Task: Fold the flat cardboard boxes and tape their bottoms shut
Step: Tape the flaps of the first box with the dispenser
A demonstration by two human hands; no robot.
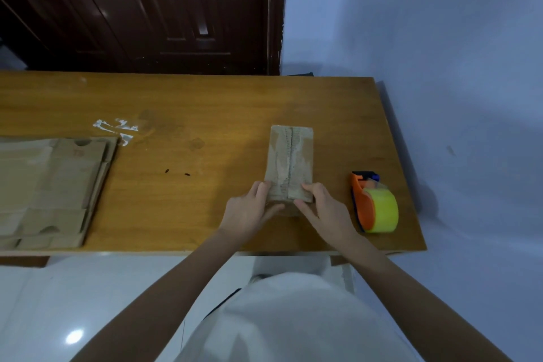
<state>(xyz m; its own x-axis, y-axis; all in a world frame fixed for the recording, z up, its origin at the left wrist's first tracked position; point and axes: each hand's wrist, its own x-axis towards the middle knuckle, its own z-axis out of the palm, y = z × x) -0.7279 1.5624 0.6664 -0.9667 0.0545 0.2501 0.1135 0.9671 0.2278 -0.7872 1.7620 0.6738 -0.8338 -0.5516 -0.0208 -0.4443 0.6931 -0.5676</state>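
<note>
The folded cardboard box (pixel 289 163) stands on the wooden table (pixel 205 103), right of centre, its long axis running near to far, the two closed flaps meeting in a seam that points away from the person; the left hand (pixel 249 210) grips the near left corner, fingers curled over the top, thumb along the near face; the right hand (pixel 318 207) pinches the near right corner likewise; a tape dispenser (pixel 373 204) lies just right of the box; flat cardboard boxes (pixel 50 191) are stacked at the table's left edge.
</note>
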